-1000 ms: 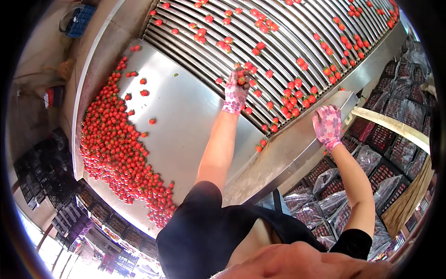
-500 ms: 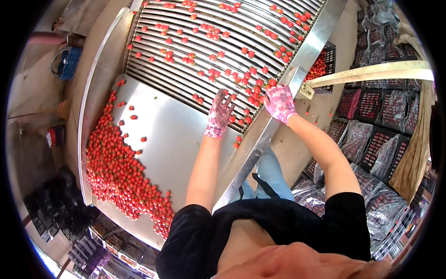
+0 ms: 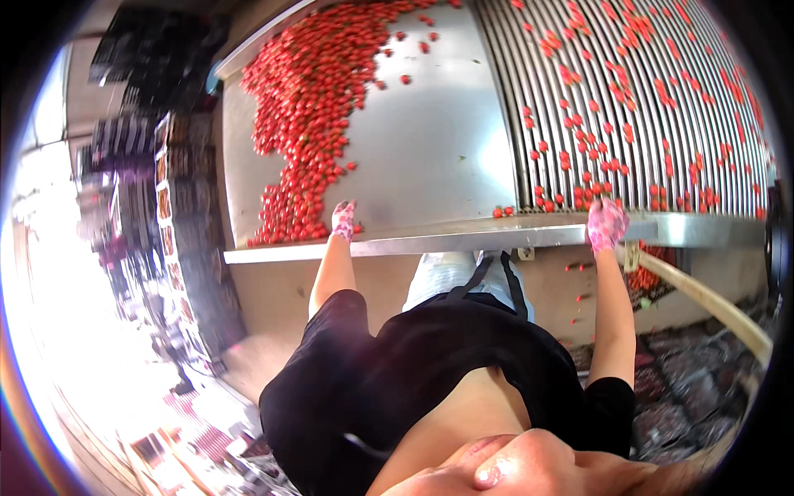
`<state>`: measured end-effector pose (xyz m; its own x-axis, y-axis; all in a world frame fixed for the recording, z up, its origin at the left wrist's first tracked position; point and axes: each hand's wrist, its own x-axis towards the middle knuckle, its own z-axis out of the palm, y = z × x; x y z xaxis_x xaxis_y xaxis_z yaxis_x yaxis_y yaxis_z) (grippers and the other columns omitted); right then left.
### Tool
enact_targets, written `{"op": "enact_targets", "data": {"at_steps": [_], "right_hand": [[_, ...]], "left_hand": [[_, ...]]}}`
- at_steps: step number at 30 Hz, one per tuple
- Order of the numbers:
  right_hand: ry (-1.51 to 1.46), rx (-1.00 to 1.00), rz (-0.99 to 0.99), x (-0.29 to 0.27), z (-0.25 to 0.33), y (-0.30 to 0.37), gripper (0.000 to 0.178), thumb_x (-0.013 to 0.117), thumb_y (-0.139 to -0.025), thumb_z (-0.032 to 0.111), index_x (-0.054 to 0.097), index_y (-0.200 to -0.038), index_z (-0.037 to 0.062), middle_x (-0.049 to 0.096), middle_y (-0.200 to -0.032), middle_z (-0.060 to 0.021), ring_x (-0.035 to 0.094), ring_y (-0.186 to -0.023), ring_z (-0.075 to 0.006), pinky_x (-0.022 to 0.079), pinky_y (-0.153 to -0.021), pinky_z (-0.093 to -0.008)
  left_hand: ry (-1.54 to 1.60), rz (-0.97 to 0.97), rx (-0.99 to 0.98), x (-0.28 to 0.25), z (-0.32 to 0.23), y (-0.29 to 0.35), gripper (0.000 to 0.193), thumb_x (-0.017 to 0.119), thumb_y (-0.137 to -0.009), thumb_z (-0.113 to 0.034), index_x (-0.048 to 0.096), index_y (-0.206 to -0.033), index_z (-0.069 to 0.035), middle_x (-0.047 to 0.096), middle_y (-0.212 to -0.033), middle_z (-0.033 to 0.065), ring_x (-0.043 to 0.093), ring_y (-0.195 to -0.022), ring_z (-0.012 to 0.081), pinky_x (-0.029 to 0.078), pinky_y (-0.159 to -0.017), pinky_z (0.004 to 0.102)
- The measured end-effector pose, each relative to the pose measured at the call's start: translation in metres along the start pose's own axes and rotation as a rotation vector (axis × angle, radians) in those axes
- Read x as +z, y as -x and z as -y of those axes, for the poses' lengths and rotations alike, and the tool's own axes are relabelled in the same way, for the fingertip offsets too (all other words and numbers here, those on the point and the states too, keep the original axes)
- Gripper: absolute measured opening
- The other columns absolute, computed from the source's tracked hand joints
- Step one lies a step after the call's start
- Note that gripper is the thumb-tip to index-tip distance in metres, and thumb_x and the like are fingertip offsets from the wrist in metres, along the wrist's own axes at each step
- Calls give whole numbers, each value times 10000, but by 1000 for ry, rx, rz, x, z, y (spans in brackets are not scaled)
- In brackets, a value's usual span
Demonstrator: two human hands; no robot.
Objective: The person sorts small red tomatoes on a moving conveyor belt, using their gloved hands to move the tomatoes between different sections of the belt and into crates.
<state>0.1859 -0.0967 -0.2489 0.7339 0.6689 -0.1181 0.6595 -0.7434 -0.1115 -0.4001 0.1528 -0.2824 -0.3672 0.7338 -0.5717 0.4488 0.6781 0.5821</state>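
My left hand (image 3: 343,220), in a pink patterned glove, is over the near edge of the metal tray (image 3: 422,157). It is beside the lower end of a large pile of cherry tomatoes (image 3: 306,99); blur hides how its fingers lie. My right hand (image 3: 608,223), gloved alike, lies at the metal rim (image 3: 463,240) in front of the roller bed (image 3: 529,83). Its fingers are curled in, and what they hold, if anything, is hidden. Loose tomatoes (image 3: 591,153) are scattered over the rollers just beyond it.
A pale curved bar (image 3: 703,302) slants off the rim below my right hand. Under it is a container of tomatoes (image 3: 645,277), with a few fallen on the floor. Stacked crates (image 3: 178,182) stand at the left; plastic-wrapped trays (image 3: 686,388) lie at the lower right.
The view has swung left, toward the tray and pile. My left hand has gone from the rollers' near end to the tomato pile. My right hand stays by the rim, fingers more curled.
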Motion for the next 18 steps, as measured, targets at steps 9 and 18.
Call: {"op": "enact_targets", "data": {"at_steps": [9, 18], "right_hand": [[72, 93, -141, 18, 13, 33, 307, 607, -875, 235, 661, -1170, 172, 577, -1320, -28, 496, -1253, -273, 288, -1146, -453], [25, -23, -381, 44, -15, 37, 300, 593, -815, 99, 640, -1110, 116, 636, -1182, -105, 551, -1150, -354, 356, -1062, -514]], "left_hand": [[661, 248, 58, 3, 44, -71, 480, 685, -926, -220, 542, -1352, -54, 659, -1015, -7, 539, -734, 49, 428, -628, 209], [1270, 247, 315, 144, -116, -237, 566, 502, -1022, -335, 315, -1525, -154, 342, -1550, 73, 400, -1372, 248, 335, -1129, 334]]}}
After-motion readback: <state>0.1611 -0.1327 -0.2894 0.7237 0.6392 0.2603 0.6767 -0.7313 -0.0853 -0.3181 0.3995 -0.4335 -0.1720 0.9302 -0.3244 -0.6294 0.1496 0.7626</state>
